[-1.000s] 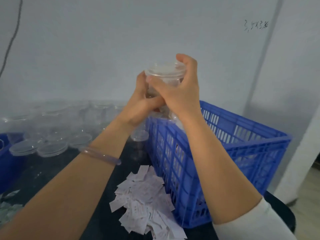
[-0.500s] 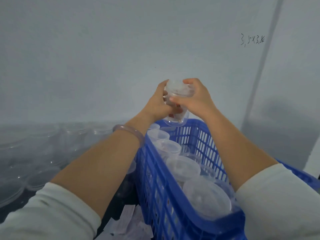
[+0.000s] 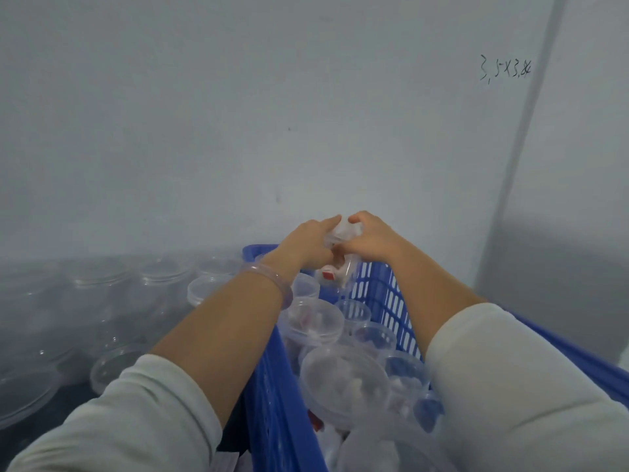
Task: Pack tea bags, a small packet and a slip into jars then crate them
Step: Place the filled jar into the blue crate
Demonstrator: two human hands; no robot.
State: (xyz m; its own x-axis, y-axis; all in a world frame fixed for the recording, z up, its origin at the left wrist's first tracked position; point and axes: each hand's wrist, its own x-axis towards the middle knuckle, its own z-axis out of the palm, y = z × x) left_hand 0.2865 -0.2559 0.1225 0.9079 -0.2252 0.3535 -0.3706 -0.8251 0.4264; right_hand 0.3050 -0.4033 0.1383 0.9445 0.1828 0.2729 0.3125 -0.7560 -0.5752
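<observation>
Gripping a lidded clear jar (image 3: pixel 337 272) from both sides, your left hand (image 3: pixel 306 245) and right hand (image 3: pixel 371 241) curl their fingers round its upper part, holding it tilted over the far end of the blue crate (image 3: pixel 272 386). Red-and-white contents show through its wall. More lidded jars (image 3: pixel 343 383) stand inside the crate; open clear jars (image 3: pixel 102 284) crowd just left of it.

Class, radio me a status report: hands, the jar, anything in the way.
Grip: left hand and right hand both hold the jar. Held over crate far end, not yet down. Close beneath, lidded jars.
</observation>
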